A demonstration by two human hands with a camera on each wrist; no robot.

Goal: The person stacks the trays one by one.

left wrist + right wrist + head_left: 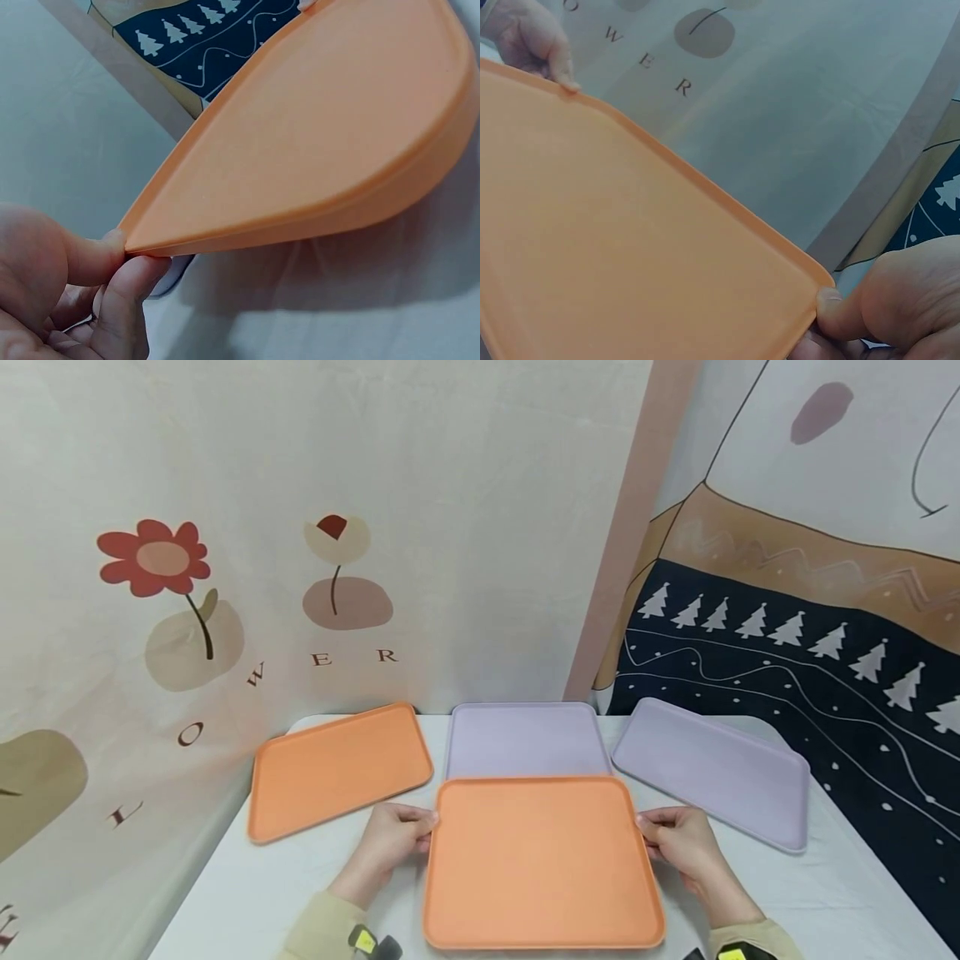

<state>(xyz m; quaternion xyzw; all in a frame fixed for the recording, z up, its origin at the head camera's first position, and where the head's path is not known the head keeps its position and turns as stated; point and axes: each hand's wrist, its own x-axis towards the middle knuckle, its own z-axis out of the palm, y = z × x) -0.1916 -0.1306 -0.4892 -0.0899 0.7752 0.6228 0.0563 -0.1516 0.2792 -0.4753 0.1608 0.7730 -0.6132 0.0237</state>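
An orange rectangular tray [543, 864] with a low raised rim is held up in front, between both hands. My left hand [390, 847] pinches its left edge near the far corner, thumb on top and fingers beneath, as the left wrist view shows at the tray's corner [285, 150]. On the opposite side my right hand [686, 847] pinches the right edge the same way; its thumb [840, 311] lies on the rim in the right wrist view. A shadow falls on the white cloth below the tray in the left wrist view.
A second orange tray [341, 772] lies angled at the back left of the white table [847, 893]. One lilac tray [528, 741] lies at the back middle, partly covered in view by the held tray. Another lilac tray [712, 777] sits angled at the right. Printed curtains [487, 527] hang behind.
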